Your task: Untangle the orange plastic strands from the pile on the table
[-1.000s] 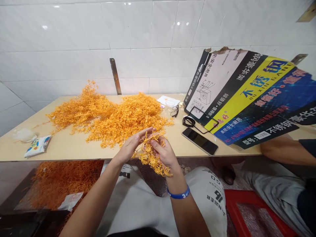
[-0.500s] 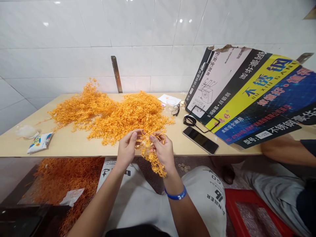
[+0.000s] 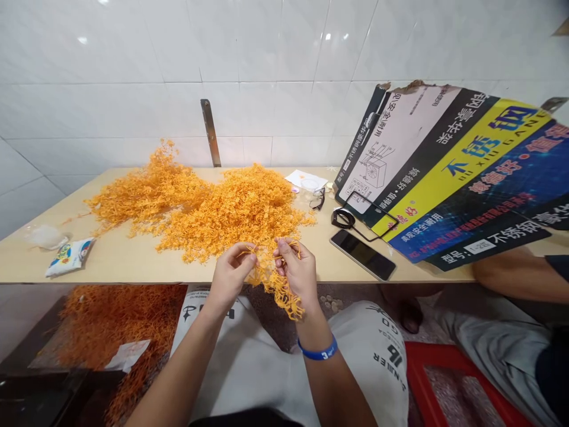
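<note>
Both hands are at the table's front edge, close together. My left hand (image 3: 231, 270) pinches thin orange strands between thumb and fingers. My right hand (image 3: 297, 270), with a blue wristband below it, is closed on the same orange strand bunch (image 3: 284, 293), which hangs down between the hands past the table edge. Just behind the hands, a big heap of tangled orange pieces (image 3: 249, 201) covers the middle of the table, joined on its left by a second mound (image 3: 151, 184).
On the table (image 3: 133, 267) lie a phone (image 3: 362, 254), a black phone holder (image 3: 343, 219), glasses (image 3: 318, 199), white paper (image 3: 306, 179) and a small packet (image 3: 70, 257). Printed cardboard (image 3: 462, 172) stands right, beside another person's arm (image 3: 515, 273). More orange strands (image 3: 120, 320) lie below left.
My right hand has shifted slightly right and its fingers have changed position on the strands. My left hand has dropped slightly. The hanging bunch has moved a little right.
</note>
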Demonstrator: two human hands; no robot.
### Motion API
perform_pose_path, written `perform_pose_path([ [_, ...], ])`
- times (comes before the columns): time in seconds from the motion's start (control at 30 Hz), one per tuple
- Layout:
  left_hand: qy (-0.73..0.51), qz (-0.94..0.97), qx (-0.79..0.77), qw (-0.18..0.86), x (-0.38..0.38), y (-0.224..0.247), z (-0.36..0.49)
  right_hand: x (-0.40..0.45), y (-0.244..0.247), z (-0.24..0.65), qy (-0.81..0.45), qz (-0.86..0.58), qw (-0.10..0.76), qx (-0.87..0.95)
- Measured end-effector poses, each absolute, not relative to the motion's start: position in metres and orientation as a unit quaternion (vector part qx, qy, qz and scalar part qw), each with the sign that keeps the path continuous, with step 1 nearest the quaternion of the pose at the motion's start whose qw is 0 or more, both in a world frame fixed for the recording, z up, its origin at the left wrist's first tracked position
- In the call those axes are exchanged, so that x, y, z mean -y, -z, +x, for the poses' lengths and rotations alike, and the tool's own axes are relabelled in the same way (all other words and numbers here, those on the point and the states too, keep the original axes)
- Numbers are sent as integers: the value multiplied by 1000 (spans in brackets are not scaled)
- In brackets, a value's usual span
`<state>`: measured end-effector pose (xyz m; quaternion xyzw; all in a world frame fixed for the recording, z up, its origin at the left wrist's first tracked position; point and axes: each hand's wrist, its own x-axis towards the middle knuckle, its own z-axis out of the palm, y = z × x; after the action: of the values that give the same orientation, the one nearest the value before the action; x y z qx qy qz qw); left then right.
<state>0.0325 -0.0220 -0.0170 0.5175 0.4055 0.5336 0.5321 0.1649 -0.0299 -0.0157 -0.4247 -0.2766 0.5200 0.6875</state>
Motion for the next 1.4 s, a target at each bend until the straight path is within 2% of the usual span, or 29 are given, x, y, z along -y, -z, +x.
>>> perform_pose_path([
  [0.13,-600,442,-397,536,19,20,36,32,15,163,-532,-394,693,285],
  [0.37,-618,390,-346,589,26,17,39,30,15,165,-546,-395,681,286],
  [0.53,-615,375,-294,628,28,12,33,26,18,174,-514,-410,705,266],
  [0.67,-489,454,-384,638,24,16,28,25,17,180,-528,-395,705,260],
  [0.77,-400,561,-421,590,20,18,24,26,16,179,-541,-385,695,276],
  [0.93,-357,705,-311,527,16,14,18,28,12,172,-581,-366,676,265],
  [1.23,-263,737,-218,583,2,20,11,36,13,166,-702,-325,589,235],
  [1.4,-346,724,-233,549,15,26,22,35,18,157,-687,-306,624,211],
])
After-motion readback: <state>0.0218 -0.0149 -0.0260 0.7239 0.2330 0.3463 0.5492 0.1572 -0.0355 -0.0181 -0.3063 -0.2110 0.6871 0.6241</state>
